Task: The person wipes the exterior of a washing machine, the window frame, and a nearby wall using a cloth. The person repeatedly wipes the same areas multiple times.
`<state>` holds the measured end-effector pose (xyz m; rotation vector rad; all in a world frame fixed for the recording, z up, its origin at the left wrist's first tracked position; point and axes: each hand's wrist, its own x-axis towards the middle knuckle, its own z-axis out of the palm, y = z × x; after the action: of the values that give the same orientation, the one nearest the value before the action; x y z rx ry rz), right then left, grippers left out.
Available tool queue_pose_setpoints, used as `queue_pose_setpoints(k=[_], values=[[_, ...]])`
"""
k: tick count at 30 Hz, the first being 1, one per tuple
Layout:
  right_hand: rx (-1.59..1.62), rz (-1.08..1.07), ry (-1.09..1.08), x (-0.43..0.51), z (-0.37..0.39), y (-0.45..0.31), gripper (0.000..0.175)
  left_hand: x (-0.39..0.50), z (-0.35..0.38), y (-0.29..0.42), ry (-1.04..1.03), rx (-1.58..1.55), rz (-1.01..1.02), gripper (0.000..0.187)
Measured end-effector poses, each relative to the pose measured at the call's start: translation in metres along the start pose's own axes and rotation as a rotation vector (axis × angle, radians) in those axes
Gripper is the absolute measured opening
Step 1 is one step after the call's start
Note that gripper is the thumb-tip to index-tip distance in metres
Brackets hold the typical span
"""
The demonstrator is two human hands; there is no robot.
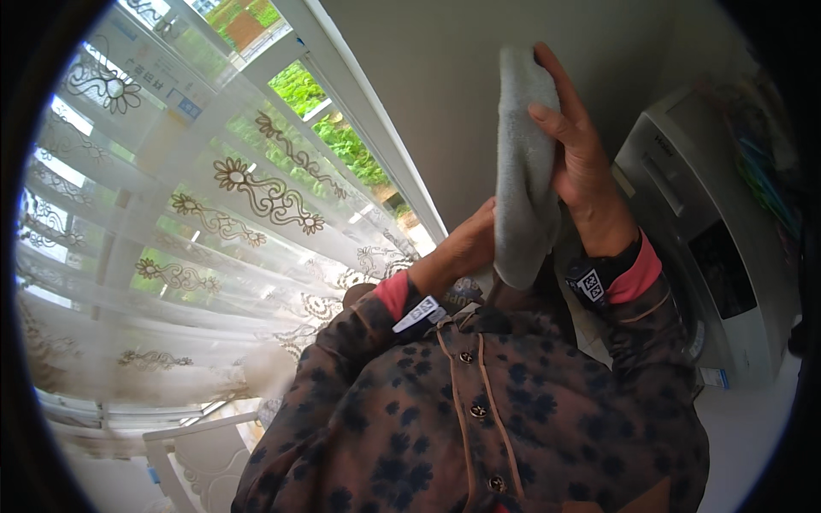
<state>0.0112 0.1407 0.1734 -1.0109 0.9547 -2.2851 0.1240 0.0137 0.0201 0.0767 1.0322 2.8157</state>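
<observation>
A soft grey fabric item (529,167), perhaps a folded cloth, hangs lengthwise between my two hands, raised in front of my body. My right hand (577,147) grips its right edge near the top, with the thumb lying over the near face. Lower down, my left hand (471,237) reaches behind the fabric from the left. Its fingers are hidden there, so their grip does not show.
To the left, a sheer embroidered curtain (269,199) covers much of a white-framed window (378,134). A grey Haier front-loading washing machine (699,224) stands to the right. A white carved furniture panel (205,458) is at the lower left.
</observation>
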Motion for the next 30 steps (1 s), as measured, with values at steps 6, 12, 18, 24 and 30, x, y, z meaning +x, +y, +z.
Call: queue_pose_setpoints(k=[6,12,18,24,30], values=[[-0.179,0.055,-0.101,0.010,0.002,-0.014,0.069,-0.016,-0.003,0.009,-0.029,-0.216,-0.055,0.046],[-0.902,0.135,-0.065,0.031,-0.051,-0.037,0.045,-0.061,0.003,0.063,0.464,0.598,0.198,0.064],[-1.324,0.305,-0.422,0.057,-0.100,-0.049,0.029,-0.070,0.044,0.150,0.670,1.222,0.238,0.087],[-1.617,0.079,-0.601,0.140,-0.110,-0.130,0.034,-0.063,0.141,0.233,0.468,1.965,0.279,0.079],[-0.671,-0.624,0.089,0.175,-0.032,-0.181,0.047,0.008,0.229,0.308,0.523,2.540,1.792,0.056]])
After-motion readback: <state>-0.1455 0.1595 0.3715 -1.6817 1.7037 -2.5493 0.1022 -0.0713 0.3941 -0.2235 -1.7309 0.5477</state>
